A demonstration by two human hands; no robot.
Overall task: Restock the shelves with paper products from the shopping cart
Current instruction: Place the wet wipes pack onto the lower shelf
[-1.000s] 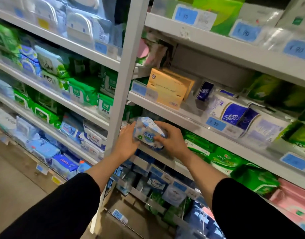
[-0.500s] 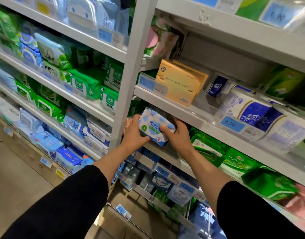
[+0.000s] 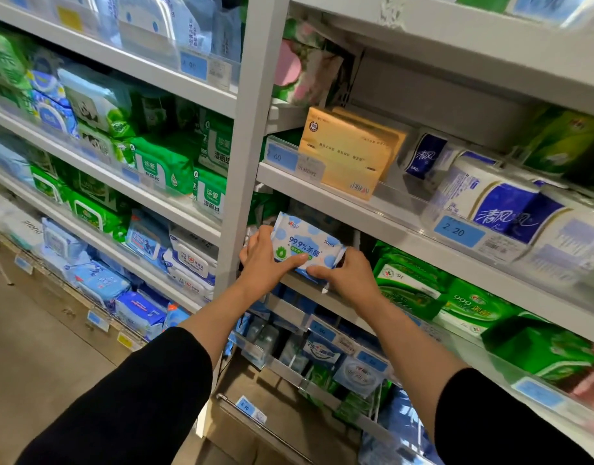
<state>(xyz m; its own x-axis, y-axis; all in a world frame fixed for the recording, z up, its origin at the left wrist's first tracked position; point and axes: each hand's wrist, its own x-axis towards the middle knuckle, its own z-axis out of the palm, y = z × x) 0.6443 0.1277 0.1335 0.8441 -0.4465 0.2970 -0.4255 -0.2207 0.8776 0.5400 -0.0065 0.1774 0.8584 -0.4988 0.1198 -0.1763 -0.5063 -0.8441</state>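
Observation:
A small blue-and-white pack of wet wipes (image 3: 307,245) printed "99.9%" stands tilted at the left end of a white shelf (image 3: 309,290), just right of the grey upright post. My left hand (image 3: 263,260) grips its left side, thumb across the front. My right hand (image 3: 346,275) pinches its lower right corner. Green wipe packs (image 3: 409,283) lie on the same shelf to the right. The shopping cart is out of view.
The grey post (image 3: 252,152) divides two shelf bays. Above the pack sits a shelf with orange tissue boxes (image 3: 346,152) and blue-white tissue rolls (image 3: 497,199). The left bay holds green and blue wipe packs (image 3: 164,169). Beige floor (image 3: 30,347) lies lower left.
Both hands have carried the pack up and further in under the upper shelf. The view has moved closer to the shelves.

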